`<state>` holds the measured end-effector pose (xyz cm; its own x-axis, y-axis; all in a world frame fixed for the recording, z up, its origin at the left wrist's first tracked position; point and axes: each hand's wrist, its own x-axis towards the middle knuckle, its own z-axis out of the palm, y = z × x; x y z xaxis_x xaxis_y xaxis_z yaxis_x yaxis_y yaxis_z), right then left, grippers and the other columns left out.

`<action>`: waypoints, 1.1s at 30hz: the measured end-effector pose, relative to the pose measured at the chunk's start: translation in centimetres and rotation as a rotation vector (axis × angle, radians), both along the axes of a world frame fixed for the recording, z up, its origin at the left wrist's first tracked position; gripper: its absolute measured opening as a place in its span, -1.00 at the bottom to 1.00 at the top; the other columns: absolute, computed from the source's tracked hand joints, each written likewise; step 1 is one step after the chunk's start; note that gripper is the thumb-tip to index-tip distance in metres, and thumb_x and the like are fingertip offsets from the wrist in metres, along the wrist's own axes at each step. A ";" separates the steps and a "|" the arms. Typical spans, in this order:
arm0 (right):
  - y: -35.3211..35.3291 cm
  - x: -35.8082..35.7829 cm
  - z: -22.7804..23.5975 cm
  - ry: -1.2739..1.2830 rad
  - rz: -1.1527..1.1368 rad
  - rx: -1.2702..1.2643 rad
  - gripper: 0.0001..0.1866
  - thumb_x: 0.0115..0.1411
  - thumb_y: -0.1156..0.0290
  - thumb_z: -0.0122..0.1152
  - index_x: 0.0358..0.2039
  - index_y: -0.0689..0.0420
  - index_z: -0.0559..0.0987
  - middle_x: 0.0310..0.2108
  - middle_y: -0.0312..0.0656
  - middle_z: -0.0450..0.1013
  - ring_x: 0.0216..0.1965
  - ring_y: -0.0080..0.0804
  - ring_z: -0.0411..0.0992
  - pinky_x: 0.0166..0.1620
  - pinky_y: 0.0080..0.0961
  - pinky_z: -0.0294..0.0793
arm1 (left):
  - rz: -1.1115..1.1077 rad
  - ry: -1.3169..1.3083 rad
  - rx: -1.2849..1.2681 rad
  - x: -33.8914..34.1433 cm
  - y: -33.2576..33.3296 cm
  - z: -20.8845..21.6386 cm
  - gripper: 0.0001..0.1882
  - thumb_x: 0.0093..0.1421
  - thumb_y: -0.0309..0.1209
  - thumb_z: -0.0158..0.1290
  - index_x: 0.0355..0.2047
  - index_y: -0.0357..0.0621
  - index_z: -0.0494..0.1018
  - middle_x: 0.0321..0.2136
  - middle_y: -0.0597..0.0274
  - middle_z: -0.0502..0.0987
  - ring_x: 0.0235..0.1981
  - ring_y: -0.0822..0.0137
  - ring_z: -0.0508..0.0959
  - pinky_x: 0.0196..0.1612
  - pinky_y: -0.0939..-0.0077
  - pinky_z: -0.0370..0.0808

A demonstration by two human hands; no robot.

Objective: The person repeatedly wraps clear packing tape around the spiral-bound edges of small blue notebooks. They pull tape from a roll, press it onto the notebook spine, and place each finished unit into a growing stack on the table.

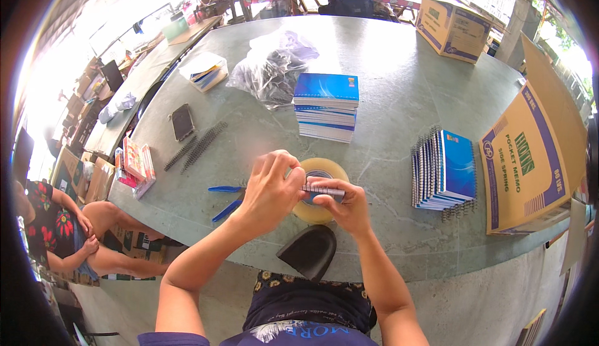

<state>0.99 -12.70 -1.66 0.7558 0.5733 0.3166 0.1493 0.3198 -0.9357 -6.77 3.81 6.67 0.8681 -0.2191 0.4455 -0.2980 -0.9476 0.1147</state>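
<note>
Edge-on between my hands is a small spiral notebook (326, 190), its wire coil along the upper side. My right hand (348, 207) grips its right end, thumb below and fingers behind. At the notebook's left end, my left hand (269, 187) is closed with fingertips pinched together; what lies in the pinch is hidden. Under the hands rests a roll of clear tape (311, 214), partly covered by them. Blue-handled pliers (227, 209) lie left of the roll, partly behind my left wrist. Nearer to me sits a black rounded object (309, 250) of unclear kind.
A stack of blue notebooks (327, 106) stands mid-table, coiled ones (444, 168) to the right beside an open carton (524, 159). Loose black coils (198, 146), a phone (182, 122), a plastic bag (274, 65) and a tub (204, 73) lie left. Another person (68, 221) sits left.
</note>
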 end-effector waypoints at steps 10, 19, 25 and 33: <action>-0.6 0.5 0.6 -0.096 -0.036 0.054 -0.79 0.08 0.57 0.22 -0.22 0.22 0.57 -0.11 -0.11 0.51 -0.08 -0.38 0.47 -0.01 -0.48 0.44 | 0.024 -0.010 -0.074 0.5 -1.0 0.2 -0.71 -0.01 -0.27 0.21 -0.29 -0.08 0.47 -0.15 0.18 0.36 -0.02 0.13 0.34 0.02 0.22 0.24; -2.6 0.3 1.6 -0.762 -0.555 -0.344 -0.72 -0.02 0.45 0.34 -0.23 0.08 0.60 -0.33 -0.16 0.57 -0.30 -0.34 0.56 -0.35 -0.54 0.50 | -0.027 -0.004 -0.055 1.0 -1.9 0.0 -0.73 0.03 -0.30 0.17 -0.24 -0.09 0.51 -0.11 0.17 0.41 -0.03 0.13 0.37 -0.01 0.24 0.26; -2.6 -1.0 0.8 -0.097 -0.385 -0.109 -0.80 0.11 0.51 0.23 -0.21 0.18 0.55 -0.34 -0.18 0.57 -0.46 -0.52 0.55 -0.50 -0.66 0.51 | -0.075 0.081 0.038 0.9 -1.2 0.1 -0.69 0.03 -0.31 0.17 -0.21 -0.13 0.49 -0.17 0.17 0.44 -0.08 0.14 0.41 -0.02 0.25 0.27; -2.2 -0.6 -0.2 0.167 -0.159 0.016 -0.78 0.19 0.54 0.12 -0.13 0.24 0.49 -0.35 -0.16 0.55 -0.47 -0.51 0.55 -0.44 -0.65 0.55 | -0.055 0.068 -0.032 1.9 -2.5 0.1 -0.66 -0.03 -0.34 0.21 -0.24 -0.20 0.46 -0.22 0.17 0.45 -0.07 0.13 0.40 -0.02 0.25 0.28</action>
<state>0.41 -14.89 -1.83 0.8788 0.4389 0.1872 0.0422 0.3194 -0.9467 -4.87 1.32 6.76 0.8836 -0.2536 0.3936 -0.3398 -0.9257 0.1664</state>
